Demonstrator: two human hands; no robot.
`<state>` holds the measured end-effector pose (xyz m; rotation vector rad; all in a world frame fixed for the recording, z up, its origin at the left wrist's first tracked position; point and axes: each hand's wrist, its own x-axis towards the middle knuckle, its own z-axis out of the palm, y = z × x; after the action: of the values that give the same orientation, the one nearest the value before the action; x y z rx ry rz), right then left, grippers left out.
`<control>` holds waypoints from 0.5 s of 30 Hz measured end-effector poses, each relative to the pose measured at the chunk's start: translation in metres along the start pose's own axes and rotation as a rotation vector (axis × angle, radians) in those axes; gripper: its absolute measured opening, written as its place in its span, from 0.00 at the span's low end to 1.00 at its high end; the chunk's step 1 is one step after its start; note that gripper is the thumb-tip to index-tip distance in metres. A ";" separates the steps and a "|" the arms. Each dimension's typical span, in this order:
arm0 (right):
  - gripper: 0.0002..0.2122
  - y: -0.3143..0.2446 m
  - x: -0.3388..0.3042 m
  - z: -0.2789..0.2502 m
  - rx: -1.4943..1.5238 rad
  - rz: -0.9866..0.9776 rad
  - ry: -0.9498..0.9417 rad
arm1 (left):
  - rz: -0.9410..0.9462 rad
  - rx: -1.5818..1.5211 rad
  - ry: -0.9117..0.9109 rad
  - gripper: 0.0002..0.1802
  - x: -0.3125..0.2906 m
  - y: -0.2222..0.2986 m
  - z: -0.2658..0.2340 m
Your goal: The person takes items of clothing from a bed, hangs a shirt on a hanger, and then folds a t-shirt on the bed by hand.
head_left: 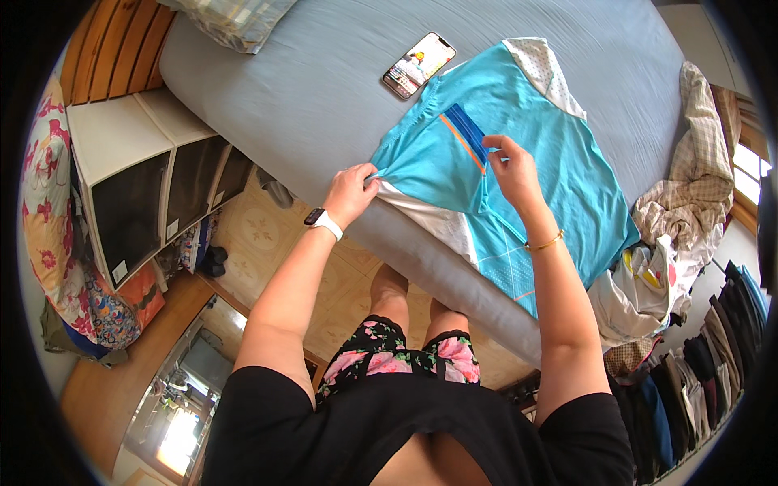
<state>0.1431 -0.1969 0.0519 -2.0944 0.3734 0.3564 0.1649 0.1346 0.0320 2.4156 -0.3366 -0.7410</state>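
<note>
Pinching the near left corner of a turquoise shirt [579, 166], the person's left hand [351, 194] has thumb and fingers closed on the cloth, which gathers into creases there; the right hand [515, 172] is over the shirt's middle, thumb and forefinger curled toward each other at the end of its dark-blue striped patch, though whether they have caught any cloth cannot be told; the shirt lies spread but partly rumpled on a grey-sheeted bed [316, 89], a white panel showing along its near edge.

The right forearm crosses the shirt's near part and hides some of it; a phone [419, 66] with a lit screen lies just beside the shirt's far left edge; a plaid pillow [235, 20] sits well apart, beyond the shirt to the left; rumpled checked cloth [697, 162] and a bundled white cloth [636, 300] crowd the shirt's right side; a row of clothes [705, 364] stands farther right of the shirt and nearer the person; 3 dark-fronted storage boxes [128, 206] stand well to the shirt's left, with floral cloth [49, 178] hanging farther out on that same side of the shirt.
</note>
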 end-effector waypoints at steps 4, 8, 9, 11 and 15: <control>0.12 0.018 0.000 0.010 -0.178 -0.059 0.019 | 0.029 0.090 0.075 0.07 -0.002 0.000 0.007; 0.09 0.028 0.009 0.011 -0.336 0.023 0.048 | 0.044 0.234 0.147 0.06 -0.004 -0.003 0.017; 0.08 0.028 0.011 0.009 -0.377 0.080 0.030 | 0.027 0.283 0.131 0.06 -0.006 -0.003 0.018; 0.08 0.025 0.014 0.006 -0.350 0.071 -0.033 | -0.005 0.378 0.096 0.06 -0.008 0.005 0.014; 0.09 0.021 0.014 0.001 -0.241 -0.026 -0.149 | 0.287 0.378 0.291 0.19 -0.012 0.040 0.017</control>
<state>0.1474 -0.2086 0.0297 -2.2869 0.2233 0.5618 0.1424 0.0997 0.0493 2.6941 -0.7387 -0.2050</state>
